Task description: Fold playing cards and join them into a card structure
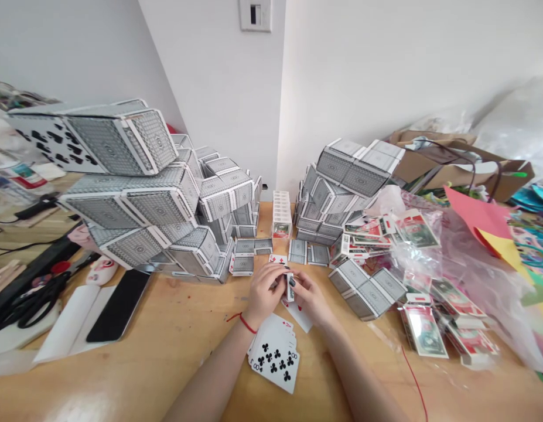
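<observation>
My left hand [266,290] and my right hand [309,298] meet over the table, fingers pinched on a small folded playing card [290,292] held upright between them. Under and beside my fingers lie loose red-suited cards [301,316], partly covered by my hands. Closer to me, between my forearms, a fanned stack of playing cards [275,363] lies face up with the eight of clubs on top. Just beyond my hands sit small grey folded-card blocks [243,258] and a row of card boxes [282,220].
Tall stacks of folded-card blocks rise at left [139,205] and right [341,181]. A separate block [368,287] sits right of my hand. Red card boxes [424,328] and plastic wrap crowd the right. A phone [119,305] and scissors [43,299] lie left.
</observation>
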Motion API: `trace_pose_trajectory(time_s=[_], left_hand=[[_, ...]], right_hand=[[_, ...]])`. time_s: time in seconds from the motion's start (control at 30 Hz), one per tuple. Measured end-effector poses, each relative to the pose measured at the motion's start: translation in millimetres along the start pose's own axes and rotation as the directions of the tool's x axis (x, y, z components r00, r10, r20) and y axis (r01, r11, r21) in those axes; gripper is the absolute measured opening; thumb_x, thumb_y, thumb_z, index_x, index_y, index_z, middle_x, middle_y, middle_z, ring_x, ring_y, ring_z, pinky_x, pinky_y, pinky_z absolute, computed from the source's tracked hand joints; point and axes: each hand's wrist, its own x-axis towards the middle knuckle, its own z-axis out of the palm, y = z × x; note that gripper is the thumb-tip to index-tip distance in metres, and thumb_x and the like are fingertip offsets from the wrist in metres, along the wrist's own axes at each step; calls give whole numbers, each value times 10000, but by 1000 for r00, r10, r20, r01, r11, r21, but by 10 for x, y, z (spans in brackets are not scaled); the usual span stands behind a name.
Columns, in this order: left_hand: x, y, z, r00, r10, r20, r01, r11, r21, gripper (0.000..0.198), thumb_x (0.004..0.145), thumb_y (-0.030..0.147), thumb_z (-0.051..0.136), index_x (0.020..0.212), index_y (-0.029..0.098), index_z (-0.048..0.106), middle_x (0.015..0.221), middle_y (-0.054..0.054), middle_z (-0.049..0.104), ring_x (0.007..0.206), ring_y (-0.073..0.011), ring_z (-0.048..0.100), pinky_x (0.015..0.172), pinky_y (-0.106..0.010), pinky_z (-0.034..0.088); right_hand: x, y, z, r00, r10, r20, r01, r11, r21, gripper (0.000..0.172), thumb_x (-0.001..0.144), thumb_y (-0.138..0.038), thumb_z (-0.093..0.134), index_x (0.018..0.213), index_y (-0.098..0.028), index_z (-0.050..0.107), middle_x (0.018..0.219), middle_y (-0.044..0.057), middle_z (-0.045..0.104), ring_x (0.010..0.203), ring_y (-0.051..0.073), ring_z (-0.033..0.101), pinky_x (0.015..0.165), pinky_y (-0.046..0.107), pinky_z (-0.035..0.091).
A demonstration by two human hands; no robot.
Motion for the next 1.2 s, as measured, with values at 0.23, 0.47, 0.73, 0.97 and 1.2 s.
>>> trace_pose_trajectory(time_s=[0.23, 0.47, 0.73, 0.97, 1.2], left_hand=[[1, 5, 9, 994, -46, -95, 50, 998, 36, 178, 752, 109, 495, 875, 192, 594, 854, -43, 636, 846, -154, 578, 778, -338, 483], [-9, -90, 2, 940, -173, -295, 198, 979, 56, 243, 771, 153, 485, 999, 171, 569, 924, -71, 583, 831, -147, 572, 719, -301, 509], [-33, -120, 37, 950, -230, -212, 228, 973, -37, 218, 773, 186, 490, 985, 173, 542, 945, -69, 536, 838, -140, 568, 695, -279, 524], [-18, 21, 15, 992, -101, 82, 106, 993, -59, 149, 711, 119, 536, 845, 177, 507, 872, -55, 554, 856, -158, 546, 744, -317, 480], [46, 153, -59, 976, -31, 218, 29, 1000, 10, 172, 644, 94, 566, 762, 195, 491, 1097, -87, 536, 1057, -222, 481, 874, -417, 412]], right_hand=[[39, 34, -46, 994, -30, -107, 29, 999, -14, 397, 645, -423, 647, 967, -204, 571, 896, 60, 642, 760, 206, 608, 632, 311, 489], [80, -5, -130, 968, -100, -229, 128, 986, 109, 362, 671, -436, 625, 903, -159, 597, 960, 95, 626, 840, 229, 594, 719, 359, 489], [59, 10, -64, 988, -74, -132, 87, 992, 95, 350, 661, -444, 631, 895, -192, 568, 918, 76, 622, 793, 222, 601, 665, 351, 500], [104, 40, -141, 958, -129, -256, 157, 983, 95, 352, 636, -396, 667, 924, -221, 562, 917, 44, 618, 802, 185, 597, 717, 330, 485], [72, 31, -133, 972, -112, -205, 120, 992, 28, 426, 602, -351, 700, 983, -207, 571, 989, 69, 620, 874, 209, 583, 733, 327, 475]])
